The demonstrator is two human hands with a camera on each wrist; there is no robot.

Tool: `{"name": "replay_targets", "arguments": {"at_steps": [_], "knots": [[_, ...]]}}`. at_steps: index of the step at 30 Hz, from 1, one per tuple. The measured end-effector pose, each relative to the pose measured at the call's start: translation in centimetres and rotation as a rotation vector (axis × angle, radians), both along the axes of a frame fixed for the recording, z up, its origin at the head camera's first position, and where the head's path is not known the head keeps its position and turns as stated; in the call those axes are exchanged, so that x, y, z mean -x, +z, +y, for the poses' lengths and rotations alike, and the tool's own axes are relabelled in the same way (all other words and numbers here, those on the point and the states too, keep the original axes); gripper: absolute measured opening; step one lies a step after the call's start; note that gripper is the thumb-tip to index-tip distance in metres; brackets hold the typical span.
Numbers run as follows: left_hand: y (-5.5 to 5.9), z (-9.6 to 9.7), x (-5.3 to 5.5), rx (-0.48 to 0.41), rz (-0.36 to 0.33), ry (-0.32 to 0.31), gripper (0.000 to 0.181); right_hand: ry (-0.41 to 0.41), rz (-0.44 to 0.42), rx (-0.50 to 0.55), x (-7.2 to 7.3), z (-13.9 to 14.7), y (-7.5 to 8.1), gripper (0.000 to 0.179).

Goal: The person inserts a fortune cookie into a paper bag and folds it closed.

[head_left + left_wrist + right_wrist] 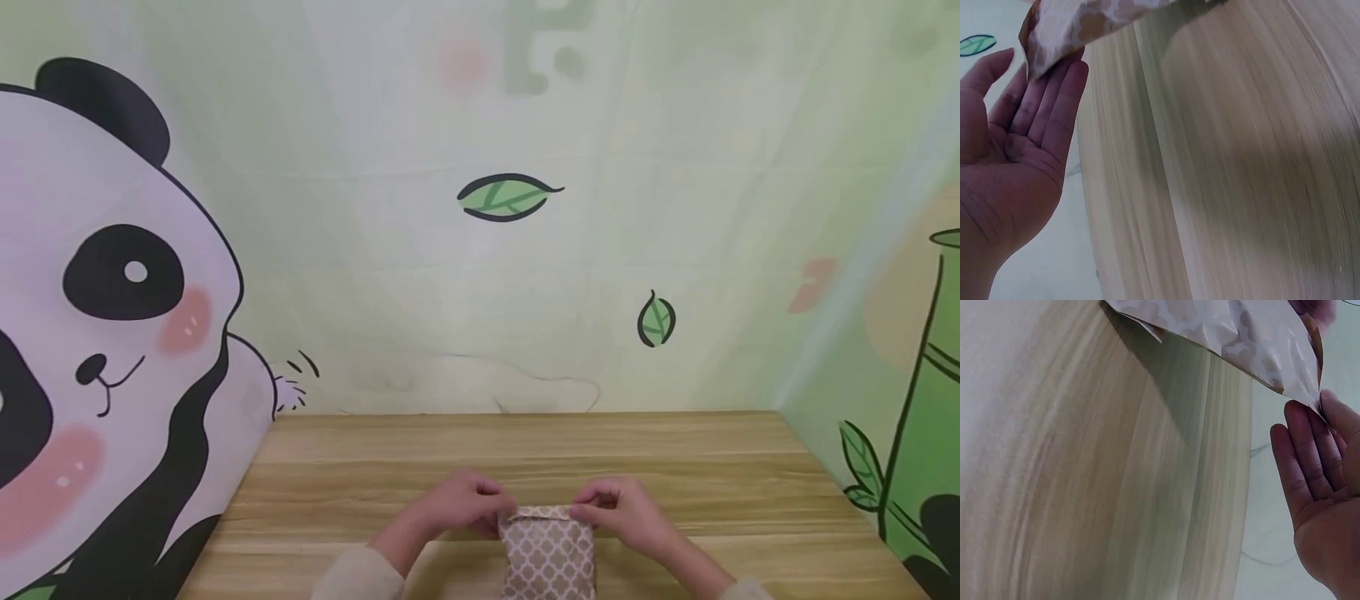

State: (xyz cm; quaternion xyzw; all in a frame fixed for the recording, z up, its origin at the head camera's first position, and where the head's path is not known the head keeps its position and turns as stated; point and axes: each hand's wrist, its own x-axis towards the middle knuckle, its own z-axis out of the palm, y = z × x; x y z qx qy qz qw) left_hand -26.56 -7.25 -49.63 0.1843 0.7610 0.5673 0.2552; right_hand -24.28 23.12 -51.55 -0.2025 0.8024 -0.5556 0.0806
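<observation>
A beige paper bag with a white lattice pattern stands at the front of the table, its top edge folded over in a narrow strip. My left hand is at the top left corner. In the left wrist view the fingers of that hand lie nearly straight behind the bag's corner, with the thumb a little apart from the paper. At the top right corner, my right hand pinches the paper between thumb and forefinger. The right wrist view shows this hand with its other fingers extended below the bag.
The wooden table reaches back to a pale green wall cloth. A large panda is printed at the left, leaves in the middle and a bamboo stalk at the right.
</observation>
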Motion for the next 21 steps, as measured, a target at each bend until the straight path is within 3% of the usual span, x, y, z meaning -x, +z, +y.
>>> {"name": "replay_targets", "arguments": {"at_steps": [4,14,21], "knots": [[0.2,0.9,-0.2,0.021,0.046,0.020,0.027,-0.028,0.009,-0.007,-0.1,0.0,-0.2,0.015],[-0.2,1.9,-0.4,0.010,0.122,0.034,0.011,-0.022,0.016,0.049,-0.5,0.2,-0.4,0.012],[-0.3,2.2,-0.4,0.029,0.201,0.027,0.010,0.052,0.077,-0.039,-0.3,0.1,0.2,0.020]]}}
